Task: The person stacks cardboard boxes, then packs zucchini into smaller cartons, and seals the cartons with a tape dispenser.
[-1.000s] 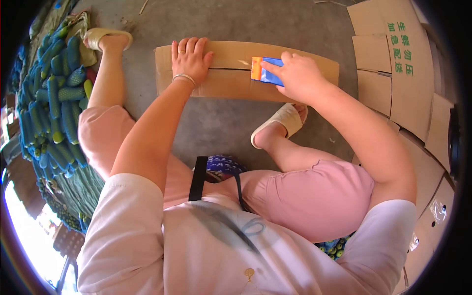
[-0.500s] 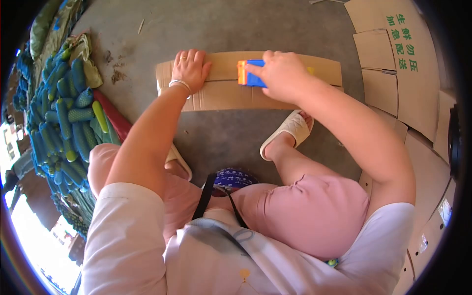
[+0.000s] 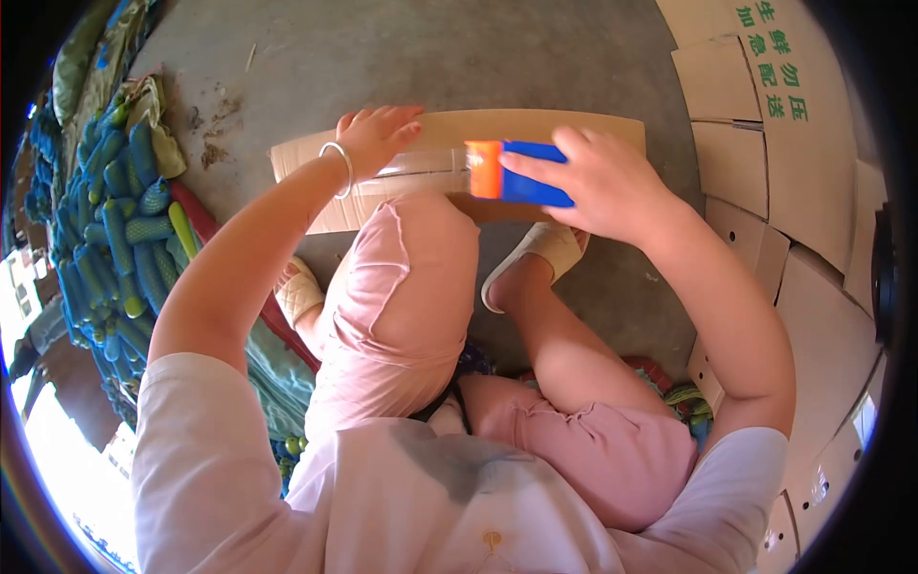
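Note:
A flattish cardboard box (image 3: 535,125) lies across the floor in front of me, with a strip of clear tape (image 3: 421,163) along its middle seam. My right hand (image 3: 602,182) is closed round a blue and orange tape dispenser (image 3: 535,173) above the box's right half. My left hand (image 3: 378,134) is over the box's left part, its fingers apart and holding nothing. A white bracelet (image 3: 340,170) circles the left wrist. My knee covers part of the box's near edge.
Netted green vegetables (image 3: 124,230) are heaped on the left. Large cardboard cartons (image 3: 813,163) with green printing line the right side. My sandalled feet (image 3: 550,251) are on the concrete floor (image 3: 411,48) near the box.
My left knee has risen against the box's near side. The dispenser has come nearer and looks larger, and tape now shows along the seam. My left hand's fingers have swung rightward.

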A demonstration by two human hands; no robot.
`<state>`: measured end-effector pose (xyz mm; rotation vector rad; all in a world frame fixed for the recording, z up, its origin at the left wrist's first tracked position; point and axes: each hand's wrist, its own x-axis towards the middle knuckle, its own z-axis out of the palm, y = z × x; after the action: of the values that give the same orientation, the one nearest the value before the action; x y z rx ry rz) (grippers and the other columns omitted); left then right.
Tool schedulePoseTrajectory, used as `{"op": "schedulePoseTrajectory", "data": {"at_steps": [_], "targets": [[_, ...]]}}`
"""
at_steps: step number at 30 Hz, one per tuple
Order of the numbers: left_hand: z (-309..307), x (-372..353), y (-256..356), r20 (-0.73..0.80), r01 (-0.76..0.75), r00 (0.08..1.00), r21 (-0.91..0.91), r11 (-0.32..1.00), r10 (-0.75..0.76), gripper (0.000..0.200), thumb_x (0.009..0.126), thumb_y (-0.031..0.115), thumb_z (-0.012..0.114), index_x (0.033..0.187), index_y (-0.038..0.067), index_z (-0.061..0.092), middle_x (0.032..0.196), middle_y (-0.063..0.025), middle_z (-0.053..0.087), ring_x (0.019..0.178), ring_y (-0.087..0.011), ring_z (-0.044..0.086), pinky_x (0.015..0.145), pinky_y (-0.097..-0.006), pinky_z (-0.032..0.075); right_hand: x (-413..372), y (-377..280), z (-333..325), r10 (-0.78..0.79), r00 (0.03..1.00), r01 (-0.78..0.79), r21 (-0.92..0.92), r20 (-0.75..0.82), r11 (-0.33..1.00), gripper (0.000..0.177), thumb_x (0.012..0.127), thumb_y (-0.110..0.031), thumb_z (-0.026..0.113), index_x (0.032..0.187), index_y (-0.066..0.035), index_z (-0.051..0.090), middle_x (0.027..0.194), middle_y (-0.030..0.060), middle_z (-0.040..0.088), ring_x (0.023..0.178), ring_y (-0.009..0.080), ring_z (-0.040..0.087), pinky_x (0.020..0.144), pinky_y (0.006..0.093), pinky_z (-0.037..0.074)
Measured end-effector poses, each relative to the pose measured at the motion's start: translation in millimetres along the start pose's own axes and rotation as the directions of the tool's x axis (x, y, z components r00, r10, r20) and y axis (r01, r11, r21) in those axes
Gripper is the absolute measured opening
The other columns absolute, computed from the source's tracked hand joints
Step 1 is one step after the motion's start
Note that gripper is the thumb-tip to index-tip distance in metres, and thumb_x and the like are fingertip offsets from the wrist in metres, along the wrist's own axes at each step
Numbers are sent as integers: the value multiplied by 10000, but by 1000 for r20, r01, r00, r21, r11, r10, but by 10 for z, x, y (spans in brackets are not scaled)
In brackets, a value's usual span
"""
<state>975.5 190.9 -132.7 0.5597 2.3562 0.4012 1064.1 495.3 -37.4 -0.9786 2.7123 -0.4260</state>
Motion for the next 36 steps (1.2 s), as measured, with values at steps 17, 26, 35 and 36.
{"op": "schedulePoseTrajectory", "data": {"at_steps": [17, 26, 35, 36], "targets": [[450, -31, 45, -516, -64, 835, 257, 964, 193, 455, 859, 427, 560, 1210, 138, 532, 1139, -91, 565, 1103, -312, 476, 1014, -470, 263, -1398, 914, -167, 251, 964, -226, -219, 94, 949, 685, 638, -143, 774, 1260, -325, 550, 984, 61, 531, 894, 264, 575, 767, 381, 509], [358, -67, -136, -506, -72, 837, 277, 958, 209, 447, 850, 386, 576, 1206, 120, 526, 1123, -96, 565, 1096, -297, 494, 1002, -450, 290, -1414, 1232, 132, 273, 952, -240, -213, 140, 947, 722, 668, -162, 766, 1303, -372, 494, 978, 71, 506, 922, 279, 545, 807, 387, 498], [120, -319, -1199, -505, 155, 863, 325, 933, 32, 340, 879, 282, 522, 1168, 105, 546, 1090, -142, 571, 1094, -326, 495, 995, -466, 309, -1, 215, 983, 159, 965, -159, 20, -210, 987, 715, 645, -163, 768, 1291, -344, 521, 880, 67, 499, 807, 250, 564, 719, 380, 513], [199, -187, -934, -496, 125, 868, 223, 967, 2, 354, 890, 309, 508, 1174, 99, 537, 1108, -145, 560, 1097, -327, 484, 998, -467, 302, 115, 152, 980, 130, 963, -125, 36, -235, 992, 730, 643, -156, 768, 1297, -356, 512, 884, 67, 500, 810, 251, 561, 719, 374, 513]]}}
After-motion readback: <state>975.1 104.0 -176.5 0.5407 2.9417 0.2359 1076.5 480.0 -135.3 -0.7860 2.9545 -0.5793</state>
